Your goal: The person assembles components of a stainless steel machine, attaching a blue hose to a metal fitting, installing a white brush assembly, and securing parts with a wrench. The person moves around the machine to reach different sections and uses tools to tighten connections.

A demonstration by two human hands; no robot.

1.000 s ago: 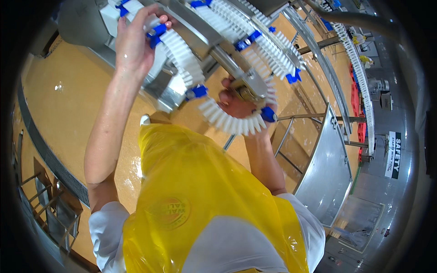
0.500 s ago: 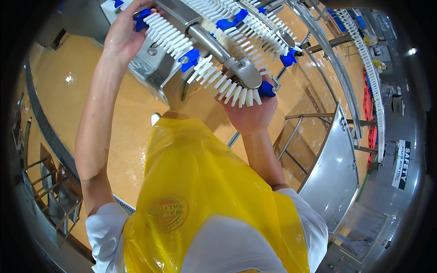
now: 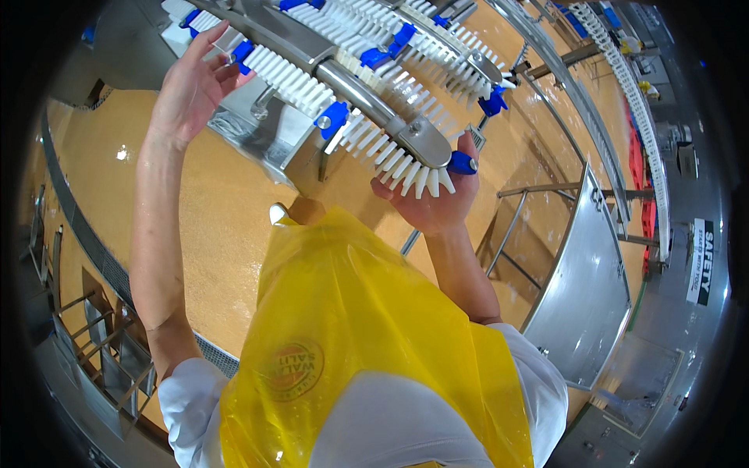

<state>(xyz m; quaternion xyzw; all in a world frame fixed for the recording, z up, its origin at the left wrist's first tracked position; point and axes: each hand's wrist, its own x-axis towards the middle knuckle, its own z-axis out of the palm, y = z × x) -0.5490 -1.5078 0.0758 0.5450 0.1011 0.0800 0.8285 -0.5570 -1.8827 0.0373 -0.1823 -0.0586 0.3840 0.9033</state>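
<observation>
A curved conveyor belt (image 3: 300, 78) of white plastic slats with blue clips (image 3: 334, 117) runs on a steel guide rail (image 3: 367, 97) above me. My left hand (image 3: 193, 87) reaches up to its left part, fingers spread, fingertips on the slats beside a blue clip. My right hand (image 3: 433, 204) cups the belt's lower end from below. Its palm faces me and its fingers are hidden behind the slats, next to a blue knob (image 3: 462, 163). A yellow plastic apron (image 3: 351, 327) covers my chest.
Below lies a wet tan floor (image 3: 195, 226) with a drain grate (image 3: 94, 249) along the left. A steel panel on legs (image 3: 593, 288) stands at right, a second white conveyor (image 3: 640, 117) and red crates (image 3: 636, 171) beyond. Steel racks (image 3: 101, 351) stand lower left.
The belt and both hands have shifted in the picture. My left hand, before wrapped over the belt's edge, now has its fingers stretched out. My right hand stays under the belt's end.
</observation>
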